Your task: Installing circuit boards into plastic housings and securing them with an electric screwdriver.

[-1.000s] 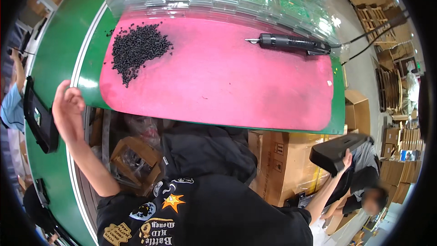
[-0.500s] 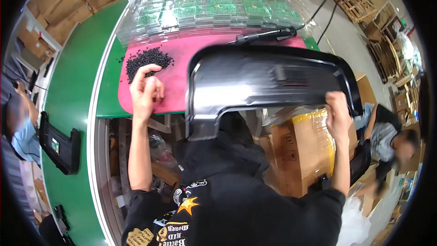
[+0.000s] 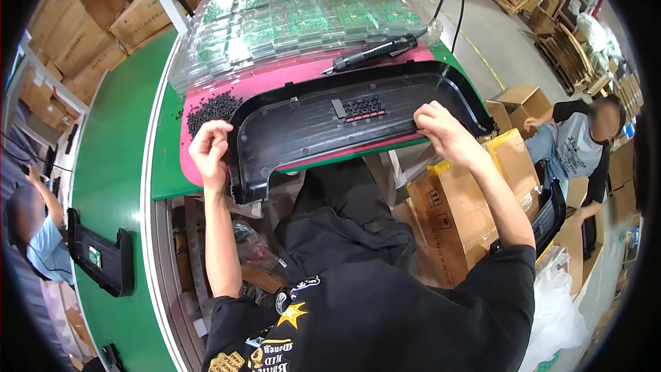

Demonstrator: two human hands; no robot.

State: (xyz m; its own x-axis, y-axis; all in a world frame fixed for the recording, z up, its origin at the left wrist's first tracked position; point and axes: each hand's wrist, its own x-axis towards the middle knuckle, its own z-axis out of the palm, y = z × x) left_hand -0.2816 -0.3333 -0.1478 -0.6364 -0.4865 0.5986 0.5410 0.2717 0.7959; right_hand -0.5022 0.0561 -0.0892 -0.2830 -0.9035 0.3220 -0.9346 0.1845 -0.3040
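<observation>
A wide black plastic cover rests inner side up on the pink mat, with its near edge over the table's front edge. Near its middle is a dark slotted grille. My right hand pinches the cover's near edge towards the right. At the left end my left hand is beside the rim, its fingers curled together; whatever they hold is hidden. Just beyond that hand lies a heap of small black pieces, which look like screws. Behind the cover lies a black electric screwdriver.
Clear trays of green circuit boards are stacked at the back. Cardboard boxes stand below right. Another black cover with a small board is on the green bench at left. One person sits at right, another at far left.
The cover has turned from a raised, smooth-side view to lying with its inner side up on the mat. My right hand has moved left along its edge; my left hand is now beside its rim.
</observation>
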